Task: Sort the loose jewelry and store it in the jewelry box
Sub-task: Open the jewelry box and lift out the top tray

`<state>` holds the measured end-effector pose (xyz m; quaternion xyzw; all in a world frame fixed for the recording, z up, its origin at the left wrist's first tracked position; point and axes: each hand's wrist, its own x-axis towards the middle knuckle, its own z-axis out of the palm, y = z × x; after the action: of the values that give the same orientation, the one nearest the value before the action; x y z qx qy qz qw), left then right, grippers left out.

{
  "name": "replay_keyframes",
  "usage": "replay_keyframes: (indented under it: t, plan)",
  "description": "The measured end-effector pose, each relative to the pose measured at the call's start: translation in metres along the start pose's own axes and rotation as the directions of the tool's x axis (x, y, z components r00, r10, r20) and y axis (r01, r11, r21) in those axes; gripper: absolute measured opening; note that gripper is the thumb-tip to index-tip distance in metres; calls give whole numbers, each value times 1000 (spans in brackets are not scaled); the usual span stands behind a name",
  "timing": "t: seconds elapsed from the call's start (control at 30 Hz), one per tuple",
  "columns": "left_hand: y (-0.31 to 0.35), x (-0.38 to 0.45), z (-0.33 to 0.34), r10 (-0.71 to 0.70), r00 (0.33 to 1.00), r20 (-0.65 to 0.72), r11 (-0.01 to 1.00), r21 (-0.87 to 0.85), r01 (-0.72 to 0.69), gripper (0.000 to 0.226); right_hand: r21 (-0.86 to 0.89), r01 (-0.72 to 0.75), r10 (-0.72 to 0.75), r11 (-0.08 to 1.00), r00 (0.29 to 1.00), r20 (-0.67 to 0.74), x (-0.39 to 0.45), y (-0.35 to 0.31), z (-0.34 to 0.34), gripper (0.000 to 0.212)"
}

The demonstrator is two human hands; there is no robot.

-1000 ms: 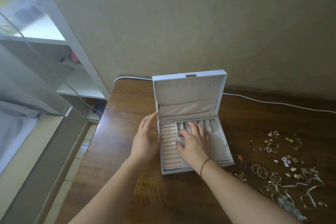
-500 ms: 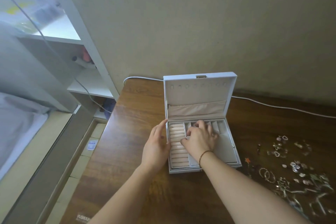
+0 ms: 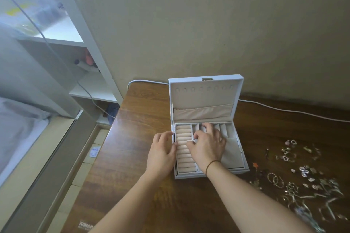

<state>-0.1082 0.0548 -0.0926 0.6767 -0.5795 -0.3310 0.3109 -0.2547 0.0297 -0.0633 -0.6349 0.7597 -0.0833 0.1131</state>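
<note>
The bench (image 3: 132,138) is dark wood, and its left edge runs diagonally down toward me, dropping off to the tiled floor (image 3: 83,174) beside a white shelf unit (image 3: 91,85). The far edge sits against the wall (image 3: 208,24), where a white cable (image 3: 284,108) trails along. Bare wood lies open in front of me between my forearms and to the left of the jewelry box (image 3: 206,130).

The box stands near the far edge, its lid (image 3: 205,96) upright, white outside and cream inside, with a row of small hooks and a gathered pocket. Its tray has ring rolls on the left, narrow slots along the back and a larger compartment on the right.

My left hand (image 3: 162,154) rests against the box's left wall, fingers curled loosely over the rim, gripping nothing that I can see. My right hand (image 3: 207,146) lies inside the tray over the middle slots, fingers bent down into them; I cannot tell whether they pinch anything. A thin bracelet (image 3: 211,164) circles that wrist.

The loose jewelry (image 3: 301,174) is scattered on the bench well to the right of the box, apart from both hands: hoops, heart-shaped pieces, chains and small studs, with a little orange star (image 3: 255,165) nearest the box.
</note>
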Motion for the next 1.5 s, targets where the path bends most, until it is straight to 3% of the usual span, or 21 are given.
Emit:
replay_keyframes:
  t: [0.1, 0.23, 0.43, 0.63, 0.73, 0.87, 0.97, 1.07, 1.13, 1.23, 1.37, 1.43, 1.5]
  plan:
    - [5, -4, 1, -69, 997, -20, 997, 17, 70, 14, 18, 11, -10, 1000, 998, -54, -3, 2, 1, 20]
    - [9, -12, 2, -73, 997, 26, 996, 56, 72, 37, 52, 31, -24, 998, 991, -132, -6, 5, 2, 17]
    - [13, -11, 4, 16, 1000, -14, 977, 213, -13, 37, 74, 43, -31, 996, 987, -161, -6, 6, 0, 16]
    - [13, -15, 4, 29, 995, -97, 999, 41, -25, 36, 112, 169, -146, 979, 971, -186, -6, 12, -12, 20]
    - [8, -17, -2, -9, 996, -87, 998, -64, 4, 35, 149, 281, -236, 948, 935, -264, -12, 23, -23, 35]
    - [11, -15, -5, 39, 997, -60, 995, -93, -45, 43, 205, 277, -154, 939, 869, -470, -23, 71, -45, 46]
    - [29, -15, 3, 90, 996, -28, 991, -100, -92, 41, 377, 175, 7, 910, 901, -435, -28, 110, -63, 47]
    - [49, -17, 21, 112, 994, 6, 987, -119, -110, 38, 724, -63, 196, 687, 975, -101, -30, 140, -80, 44]
    - [58, -15, 36, 110, 994, 15, 987, -119, -108, 40, 815, -196, 249, 545, 966, 66, -32, 159, -93, 43]
    - [73, -14, 56, 80, 996, 44, 987, -143, -73, 37, 868, -285, 286, 407, 942, 175, -34, 190, -105, 38]
    - [107, -12, 77, -28, 986, 166, 957, -281, 74, 27, 919, -317, 305, 235, 922, 240, -28, 229, -105, 33]
    - [114, -10, 87, 30, 977, 212, 957, -287, 33, 26, 938, -317, 359, 143, 899, 249, -21, 251, -106, 30]
    - [109, -11, 94, 147, 964, 224, 987, -96, -128, 29, 946, -314, 418, 81, 872, 253, -12, 274, -107, 29]
